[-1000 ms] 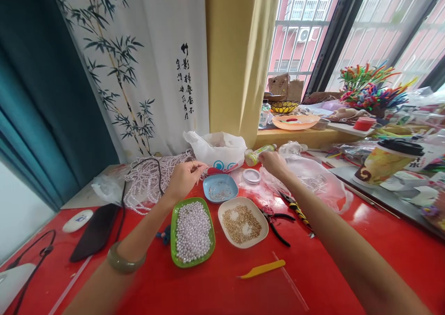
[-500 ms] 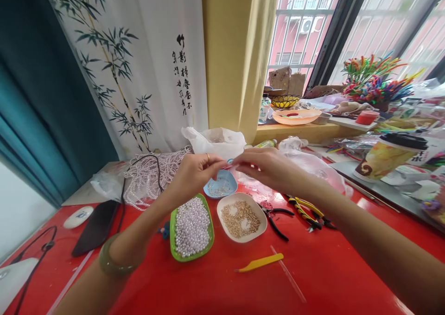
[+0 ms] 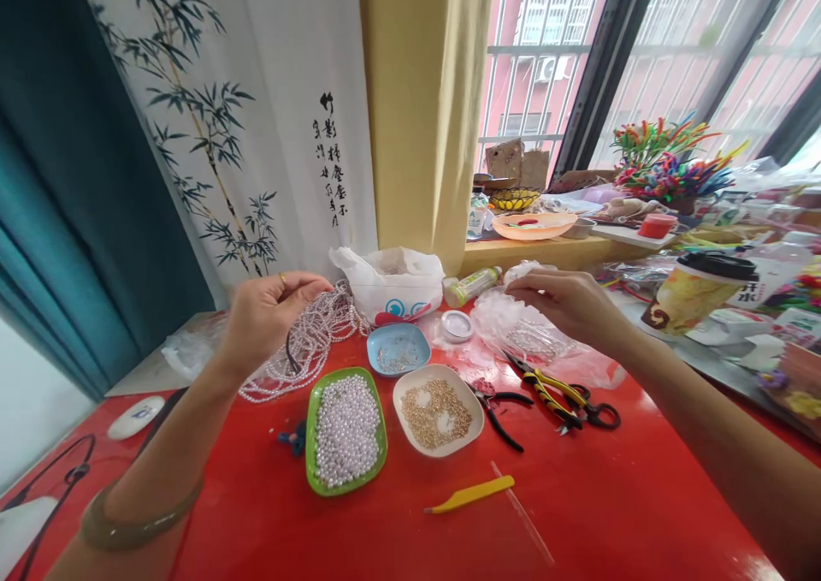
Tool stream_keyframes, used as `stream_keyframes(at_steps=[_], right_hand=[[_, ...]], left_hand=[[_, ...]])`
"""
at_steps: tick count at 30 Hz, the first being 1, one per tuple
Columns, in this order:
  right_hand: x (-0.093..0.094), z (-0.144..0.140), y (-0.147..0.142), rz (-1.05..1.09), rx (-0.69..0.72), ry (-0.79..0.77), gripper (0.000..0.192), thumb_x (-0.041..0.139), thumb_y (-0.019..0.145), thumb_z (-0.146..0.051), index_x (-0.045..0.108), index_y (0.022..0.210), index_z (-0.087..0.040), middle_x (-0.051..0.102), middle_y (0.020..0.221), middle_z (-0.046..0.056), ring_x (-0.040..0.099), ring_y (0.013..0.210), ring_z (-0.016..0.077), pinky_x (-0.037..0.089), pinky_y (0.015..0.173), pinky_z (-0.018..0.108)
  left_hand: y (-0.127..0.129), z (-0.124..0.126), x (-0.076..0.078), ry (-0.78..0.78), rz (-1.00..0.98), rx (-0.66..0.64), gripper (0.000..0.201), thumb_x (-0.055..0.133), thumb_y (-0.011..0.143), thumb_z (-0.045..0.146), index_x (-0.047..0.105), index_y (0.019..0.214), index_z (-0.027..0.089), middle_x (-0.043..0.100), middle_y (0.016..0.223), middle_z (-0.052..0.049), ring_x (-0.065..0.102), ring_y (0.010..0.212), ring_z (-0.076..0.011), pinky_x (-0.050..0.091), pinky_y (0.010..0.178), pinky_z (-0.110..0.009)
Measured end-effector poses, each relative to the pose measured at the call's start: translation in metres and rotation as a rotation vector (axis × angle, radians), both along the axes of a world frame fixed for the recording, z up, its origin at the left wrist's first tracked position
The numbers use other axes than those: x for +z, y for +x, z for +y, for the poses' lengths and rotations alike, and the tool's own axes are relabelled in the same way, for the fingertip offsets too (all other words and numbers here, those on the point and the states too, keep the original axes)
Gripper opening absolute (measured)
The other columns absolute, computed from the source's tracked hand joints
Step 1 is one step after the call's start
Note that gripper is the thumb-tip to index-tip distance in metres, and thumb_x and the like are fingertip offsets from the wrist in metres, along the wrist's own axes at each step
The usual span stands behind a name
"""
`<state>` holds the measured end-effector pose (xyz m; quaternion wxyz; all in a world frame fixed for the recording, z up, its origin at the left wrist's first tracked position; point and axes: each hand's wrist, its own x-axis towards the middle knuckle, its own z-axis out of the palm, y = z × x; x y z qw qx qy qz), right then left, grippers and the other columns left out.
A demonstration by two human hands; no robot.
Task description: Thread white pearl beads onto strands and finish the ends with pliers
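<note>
I've got L hand (image 3: 273, 311) pinched thumb-to-finger on my feed, R hand (image 3: 568, 303) pinched too, well apart, w/ what looks like a v thin thread (image 3: 398, 286) btwn them, crossing in front of the white bag (image 3: 410, 266). Blue dish (image 3: 416, 369), green tray (image 3: 312, 444) of pearly beads (image 3: 347, 431) & cream dish (image 3: 473, 434) sit nearer me on the red table (image 3: 385, 538).

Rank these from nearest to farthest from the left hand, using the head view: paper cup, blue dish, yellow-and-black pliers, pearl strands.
1. Pearl strands, right beside the left hand.
2. Blue dish, right of the strands.
3. Yellow-and-black pliers, further right.
4. Paper cup, far right.
</note>
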<state>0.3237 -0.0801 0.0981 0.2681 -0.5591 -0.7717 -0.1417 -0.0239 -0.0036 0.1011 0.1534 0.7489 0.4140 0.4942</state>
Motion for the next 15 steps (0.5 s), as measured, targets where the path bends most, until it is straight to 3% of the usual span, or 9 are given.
stream_keyframes(at_steps=[6,11,15], right_hand=[[-0.039,0.027,0.036,-0.027,-0.181,-0.114,0.025,0.042,0.083,-0.023,0.066,0.088,-0.016,0.067,0.083,0.007,0.058,0.073,0.0168,0.041,0.068,0.026],[-0.071,0.05,0.045,-0.029,-0.284,-0.178,0.027,0.039,0.083,-0.016,0.066,0.089,-0.013,0.067,0.092,0.009,0.059,0.08,0.0173,0.041,0.073,0.025],[-0.069,0.056,0.051,-0.059,-0.268,-0.294,0.022,0.051,0.074,-0.011,0.066,0.089,-0.013,0.067,0.09,0.01,0.06,0.081,0.0205,0.042,0.072,0.03]], left_hand=[[-0.008,0.019,-0.019,-0.148,-0.007,0.003,0.028,0.06,0.067,0.042,0.069,0.077,0.018,0.069,0.076,-0.003,0.061,0.071,-0.0189,0.047,0.059,-0.024],[-0.022,0.029,-0.03,-0.183,-0.015,0.11,0.03,0.06,0.067,0.041,0.069,0.08,0.016,0.069,0.078,-0.004,0.062,0.071,-0.0191,0.047,0.059,-0.022],[-0.016,0.027,-0.031,-0.145,0.095,0.122,0.029,0.057,0.07,0.041,0.069,0.079,0.017,0.069,0.077,-0.003,0.061,0.07,-0.0169,0.044,0.06,-0.021]])
